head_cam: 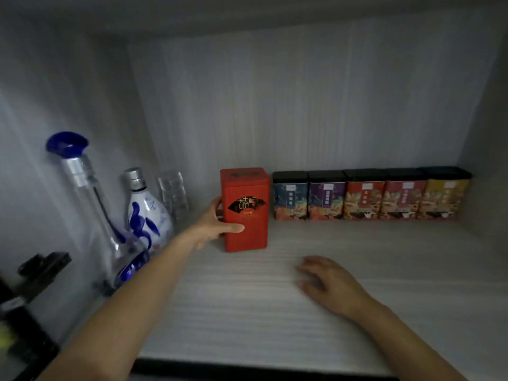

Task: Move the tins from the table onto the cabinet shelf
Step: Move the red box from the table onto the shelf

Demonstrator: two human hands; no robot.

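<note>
A tall red tin [245, 209] with gold lettering stands upright on the pale cabinet shelf [275, 312]. My left hand [213, 225] grips its left side, thumb across the front. To its right, a row of several smaller patterned tins with black lids [371, 196] lines the back wall. My right hand [327, 283] hovers low over the shelf in front of that row, fingers slightly apart, holding nothing.
At the shelf's left stand a clear bottle with a blue top [90, 204], a blue-and-white bottle [147, 215] and stacked clear glasses [173, 196]. Dark objects [30, 312] sit at the lower left. The shelf's front edge [247, 365] runs along the bottom.
</note>
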